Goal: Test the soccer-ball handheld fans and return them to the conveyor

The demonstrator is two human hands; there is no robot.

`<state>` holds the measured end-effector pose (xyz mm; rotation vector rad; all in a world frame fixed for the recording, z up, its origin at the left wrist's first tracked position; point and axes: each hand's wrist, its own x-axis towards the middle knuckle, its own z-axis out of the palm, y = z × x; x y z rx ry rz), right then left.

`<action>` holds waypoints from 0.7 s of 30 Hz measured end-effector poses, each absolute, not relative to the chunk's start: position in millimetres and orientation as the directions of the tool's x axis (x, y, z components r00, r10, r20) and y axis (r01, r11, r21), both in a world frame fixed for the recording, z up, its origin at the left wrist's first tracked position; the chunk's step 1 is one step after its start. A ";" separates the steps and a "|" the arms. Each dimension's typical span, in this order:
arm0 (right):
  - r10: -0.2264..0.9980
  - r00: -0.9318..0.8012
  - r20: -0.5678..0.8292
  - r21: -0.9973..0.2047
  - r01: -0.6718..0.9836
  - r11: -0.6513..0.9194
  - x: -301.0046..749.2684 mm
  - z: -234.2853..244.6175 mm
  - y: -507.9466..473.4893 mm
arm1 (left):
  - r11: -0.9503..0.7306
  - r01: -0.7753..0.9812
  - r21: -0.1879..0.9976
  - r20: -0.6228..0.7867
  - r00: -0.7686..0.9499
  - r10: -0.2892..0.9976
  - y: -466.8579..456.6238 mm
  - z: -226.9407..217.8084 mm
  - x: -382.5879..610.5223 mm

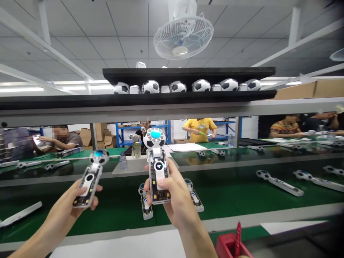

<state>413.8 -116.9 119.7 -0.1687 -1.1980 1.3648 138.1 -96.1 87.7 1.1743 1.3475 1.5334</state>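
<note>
Here, two bare hands hold up a gadget each above a green belt (228, 200). The left hand (71, 199) is closed around the lower body of the left gadget (90, 182), thumb on its front, fingers curled behind. This gadget tilts, its soccer-ball head leaning right; the head shows a blue face, and the round screen below is dark. The right hand (178, 197) is closed around the right gadget (158, 191), thumb against the front below a white strip. It stands nearly upright, blue face bright, round screen lit with small coloured marks.

Two similar gadgets, a left one (147, 211) and a right one (198, 204), lie behind the right hand, near the belt's front edge. White-handled gadgets (286, 186) lie toward the belt's right end. At the bottom, in front of that edge, a red pen (238, 238) stands in a red box (224, 243).

Above, soccer-ball heads (150, 87) line a black shelf (188, 74). Beyond, a person in yellow (200, 130) holds something green, perhaps a tool; it is too small to be sure.
</note>
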 end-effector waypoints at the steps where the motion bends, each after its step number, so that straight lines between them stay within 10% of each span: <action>1: 0.799 -0.245 0.550 -0.712 -0.637 0.295 412.7 119.1 -116.2 | -0.210 -0.098 0.973 0.173 -0.298 0.939 -104.4 92.7 150.1; 14: 0.858 -0.174 0.483 -0.800 -0.487 0.351 394.9 113.9 -114.8 | -0.138 -0.378 0.915 0.172 0.056 0.984 -142.9 72.7 178.3; 21: 0.993 -0.091 0.073 -0.863 -0.504 0.017 410.2 108.3 -102.1 | -0.360 -0.446 0.820 0.427 0.058 0.902 -132.4 72.9 182.2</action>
